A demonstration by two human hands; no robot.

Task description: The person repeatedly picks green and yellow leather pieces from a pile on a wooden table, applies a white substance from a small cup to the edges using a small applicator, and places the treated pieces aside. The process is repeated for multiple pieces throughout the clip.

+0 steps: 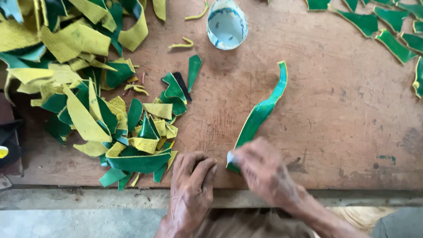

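Two hands are working low: the left hand (191, 174) resting clenched on the desk (335, 114), the blurred right hand (260, 169) pinching a curved green strip (263, 110).

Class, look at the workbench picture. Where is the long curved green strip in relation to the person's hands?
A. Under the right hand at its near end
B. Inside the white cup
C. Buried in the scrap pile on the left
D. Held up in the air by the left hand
A: the strip lies flat on the bench, its near end under the blurred right hand; the left hand rests beside it.
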